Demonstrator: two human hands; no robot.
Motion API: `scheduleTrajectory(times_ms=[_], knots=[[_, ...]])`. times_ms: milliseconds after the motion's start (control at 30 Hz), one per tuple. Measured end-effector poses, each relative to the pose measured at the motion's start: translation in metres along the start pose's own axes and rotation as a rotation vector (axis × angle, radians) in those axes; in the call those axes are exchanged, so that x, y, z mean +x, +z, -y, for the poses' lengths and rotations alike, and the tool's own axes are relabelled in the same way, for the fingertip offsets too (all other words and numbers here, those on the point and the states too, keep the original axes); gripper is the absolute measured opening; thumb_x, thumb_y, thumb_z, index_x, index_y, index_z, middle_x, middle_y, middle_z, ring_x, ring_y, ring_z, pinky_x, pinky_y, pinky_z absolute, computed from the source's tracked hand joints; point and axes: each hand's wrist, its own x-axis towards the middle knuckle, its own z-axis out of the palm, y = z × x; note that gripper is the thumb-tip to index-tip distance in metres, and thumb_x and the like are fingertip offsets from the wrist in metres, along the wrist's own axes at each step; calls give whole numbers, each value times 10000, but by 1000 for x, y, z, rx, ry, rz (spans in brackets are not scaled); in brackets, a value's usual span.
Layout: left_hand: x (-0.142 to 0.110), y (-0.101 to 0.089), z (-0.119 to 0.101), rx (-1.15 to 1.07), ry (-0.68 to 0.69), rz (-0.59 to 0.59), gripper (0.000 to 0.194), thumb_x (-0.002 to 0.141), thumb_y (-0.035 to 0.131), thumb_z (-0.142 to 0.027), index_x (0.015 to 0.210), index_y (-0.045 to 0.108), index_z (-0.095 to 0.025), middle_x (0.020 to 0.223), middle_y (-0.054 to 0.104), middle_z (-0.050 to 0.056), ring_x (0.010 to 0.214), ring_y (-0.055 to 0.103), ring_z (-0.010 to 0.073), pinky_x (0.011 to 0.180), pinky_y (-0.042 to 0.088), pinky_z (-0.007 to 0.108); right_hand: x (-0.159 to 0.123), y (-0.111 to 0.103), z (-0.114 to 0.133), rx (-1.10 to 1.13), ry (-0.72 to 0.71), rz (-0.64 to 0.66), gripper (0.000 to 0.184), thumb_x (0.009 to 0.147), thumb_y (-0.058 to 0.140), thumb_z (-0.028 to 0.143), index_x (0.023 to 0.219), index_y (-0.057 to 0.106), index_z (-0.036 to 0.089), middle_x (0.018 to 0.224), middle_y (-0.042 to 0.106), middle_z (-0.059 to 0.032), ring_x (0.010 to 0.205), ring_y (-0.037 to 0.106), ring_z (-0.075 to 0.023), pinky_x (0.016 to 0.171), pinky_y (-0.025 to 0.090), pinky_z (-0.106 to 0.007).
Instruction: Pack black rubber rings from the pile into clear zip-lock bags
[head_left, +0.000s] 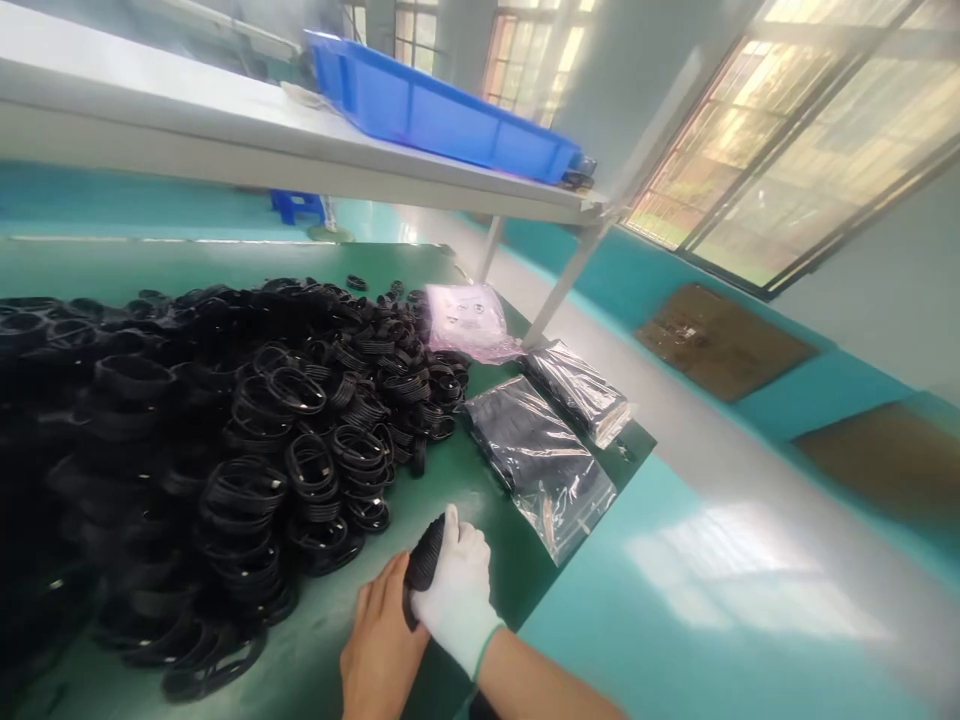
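Between my two hands, low in the view, is a black coiled cable [425,556]. My bare left hand [384,628] is closed against its near left side. On the other side, my right hand [459,580], in a white glove with a green cuff, wraps round the same coil. Part of the coil is hidden by the fingers. A large heap of black coiled cables [315,475] covers the table to the left of my hands. Beyond my right hand lies a clear plastic bag [536,450] with dark contents.
A second clear bag [577,385] and a pinkish plastic packet [469,318] lie on the green table [424,495], near its right edge. Above runs a white shelf [225,130] bearing a blue bin [450,115]. A shelf post [566,285] stands at the back right.
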Motion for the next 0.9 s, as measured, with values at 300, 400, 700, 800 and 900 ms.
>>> scheduleTrajectory(times_ms=[300,400,700,800,900], knots=[[-7,-37,-93,-205,286,56,597,753,504,-355,1303,273,-334,1328,379,2,1125,457,200,805,490,329,-17,-94,-120,630,219,73,949,531,612,294,1362,156,241,1362,324,-56,1252,319,-221,1021,281,-331],[-9,2,-143,-189,357,-8,422,773,493,-302,1189,429,-284,1205,488,24,1078,485,195,830,467,341,-30,-109,-203,666,335,48,886,574,574,295,1357,171,200,1332,392,-72,1221,379,-228,1013,302,-337],[8,116,-213,264,334,-346,170,721,544,-153,874,599,-203,973,597,50,907,530,204,735,400,325,-7,-98,-309,385,-56,205,925,514,571,235,1351,185,162,1270,405,-116,1198,380,-258,1005,291,-395],[4,109,-209,320,261,-416,114,783,492,-190,732,592,-208,809,594,21,752,542,152,670,391,276,16,-108,-299,287,-331,276,964,481,609,285,1349,208,164,1223,425,-112,1144,400,-268,979,300,-390],[-2,106,-211,336,155,-434,138,815,471,-254,734,580,-229,727,572,-15,617,529,122,583,378,247,36,-117,-286,171,-498,361,993,456,623,305,1349,216,150,1262,386,-137,1145,365,-302,984,259,-416]])
